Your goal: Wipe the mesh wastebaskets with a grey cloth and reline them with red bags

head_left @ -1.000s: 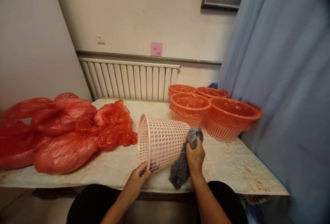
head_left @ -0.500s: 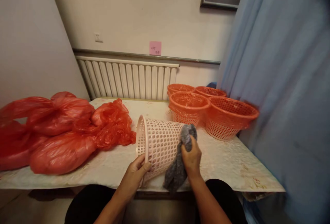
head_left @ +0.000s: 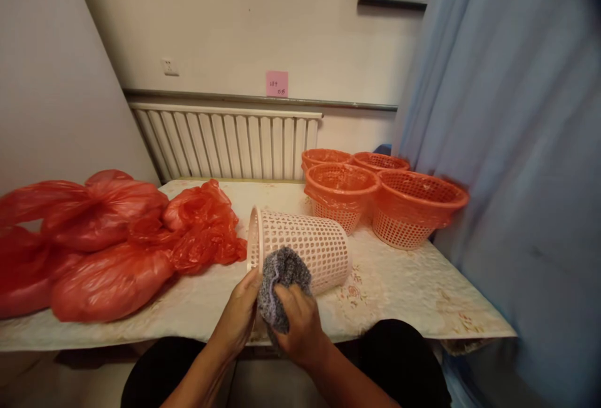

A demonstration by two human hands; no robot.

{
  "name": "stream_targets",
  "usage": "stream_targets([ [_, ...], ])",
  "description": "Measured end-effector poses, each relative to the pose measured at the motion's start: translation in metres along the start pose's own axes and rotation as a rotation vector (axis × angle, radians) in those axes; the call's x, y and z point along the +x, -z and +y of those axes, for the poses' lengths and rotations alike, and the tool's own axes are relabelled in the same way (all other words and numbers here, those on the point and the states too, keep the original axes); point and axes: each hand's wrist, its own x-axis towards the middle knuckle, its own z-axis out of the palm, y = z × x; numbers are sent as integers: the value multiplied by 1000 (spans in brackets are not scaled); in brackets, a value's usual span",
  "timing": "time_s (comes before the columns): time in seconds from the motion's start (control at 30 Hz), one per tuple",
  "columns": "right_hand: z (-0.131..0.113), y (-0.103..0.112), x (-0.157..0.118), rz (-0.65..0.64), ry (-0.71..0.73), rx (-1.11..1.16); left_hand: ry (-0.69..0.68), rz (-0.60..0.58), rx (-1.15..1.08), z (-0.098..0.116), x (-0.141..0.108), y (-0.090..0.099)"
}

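Note:
A pale pink plastic wastebasket [head_left: 323, 245] with a perforated wall lies on its side over the table, its mouth facing left. My left hand [head_left: 241, 311] grips its rim at the lower left, fingers partly hidden behind the cloth. Bunched in my right hand [head_left: 298, 323] is a grey cloth [head_left: 287, 270], pressed against the wastebasket's side near the rim. The cloth covers part of the wall there.
Several wastebaskets lined with red bags [head_left: 342, 183] stand at the back right, beside a blue curtain [head_left: 488, 164]. Filled and crumpled red plastic bags [head_left: 113, 270] lie on the left of the table [head_left: 399, 295]. A radiator [head_left: 225, 142] runs along the wall behind.
My right hand has moved left with the grey cloth, from the wastebasket's base end to near its rim. My left hand keeps hold of the rim.

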Motion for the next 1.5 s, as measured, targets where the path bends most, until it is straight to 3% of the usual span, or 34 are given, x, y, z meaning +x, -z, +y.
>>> stream_targets([
  [0.1, 19, 4, 4, 83, -147, 3, -26, -34, 188, -19, -3, 13],
  [0.23, 70, 23, 12, 265, -473, -74, -39, -108, 382, -42, -6, 30],
  [0.33, 101, 39, 17, 374, -782, -141, -15, -135, 422, -41, -7, 33],
  [0.4, 108, 44, 20, 428, -884, -170, -16, -143, 415, -35, -7, 32],
  [0.47, 99, 42, 19, 450, -810, -176, -29, -142, 412, -30, -6, 28],
  [0.53, 76, 32, 14, 398, -585, -144, -32, -122, 408, -28, -6, 24],
  [0.63, 27, 11, 3, 171, -173, -37, -27, -83, 375, -29, -5, 19],
  [0.67, 14, 5, 1, 116, -99, 2, -28, -78, 360, -29, -6, 18],
  [0.77, -1, -3, -1, 67, -108, 64, -31, -75, 311, -26, -6, 17],
  [0.87, 28, 7, 6, 176, -277, 18, -33, -78, 315, -27, -6, 21],
  [0.97, 76, 29, 14, 360, -619, -74, -53, -85, 409, -38, -4, 31],
  [1.07, 110, 45, 17, 412, -937, -130, -43, -126, 471, -55, -3, 42],
  [1.13, 115, 46, 17, 427, -988, -144, -20, -173, 495, -62, -3, 46],
  [1.2, 104, 39, 15, 431, -878, -132, -15, -222, 509, -61, -4, 45],
  [1.27, 79, 26, 11, 388, -656, -97, -30, -254, 504, -54, -4, 41],
  [1.4, 18, 4, 1, 126, -164, 21, -51, -209, 448, -35, -6, 32],
  [1.5, 5, 2, 0, 45, -77, 57, -36, -146, 424, -26, -9, 27],
])
